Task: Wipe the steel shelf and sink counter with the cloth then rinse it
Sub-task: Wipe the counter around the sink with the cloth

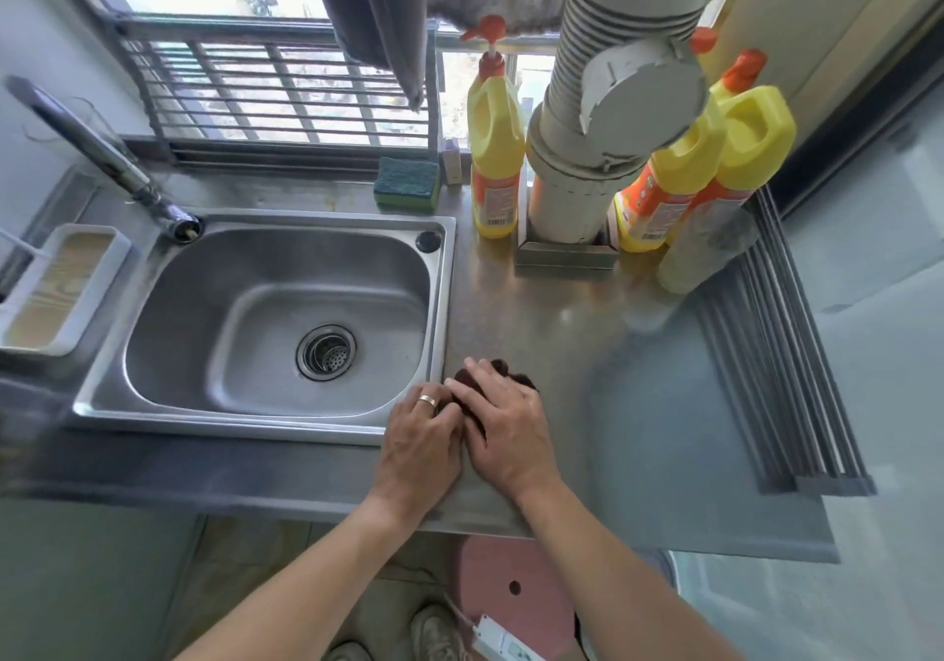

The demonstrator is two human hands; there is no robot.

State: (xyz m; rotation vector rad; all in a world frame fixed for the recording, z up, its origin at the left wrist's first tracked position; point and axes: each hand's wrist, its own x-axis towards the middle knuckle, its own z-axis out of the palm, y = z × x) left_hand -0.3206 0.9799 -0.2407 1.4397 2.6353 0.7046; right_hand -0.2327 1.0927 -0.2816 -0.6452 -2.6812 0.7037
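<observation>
A: Where is the dark maroon wiping cloth (511,379) right now?

B: Bunched on the stainless-steel worktop (536,313), under the right hand (505,430). That hand lies over it with fingers fairly straight, pressing down rather than curling round. The left hand (421,436), the one with a ring, sits just beside it, touching; its fingertips tuck in at the cloth's near edge. Whether that grip actually pinches the fabric, I cannot tell.

A: Why both hands on one small rag?

B: My guess is they are gathering or refolding it, or bearing down for a firmer wipe. Flat palms spread pressure over the steel.

A: And what lies around the grip?

B: Immediately to its left is the corner of the steel sink basin (276,313), with its round drain strainer (327,352) farther left. The basin looks dry and the chrome tap (102,155) stands at the far left corner, well apart, so rinsing seems not yet begun. Beyond the hands, towards the window, stand yellow detergent bottles with orange caps (493,150) around a ribbed white pipe (587,150), and a green-and-yellow sponge (407,184) near the sill. To the right lies a grey roll-up drying rack (776,374).

A: The room?

B: Narrow, daylight through a barred window (286,93), a grey towel (378,6) hanging above. The worktop shows dull smears and reflections; wiping round the bottles will likely need them shifted.
</observation>
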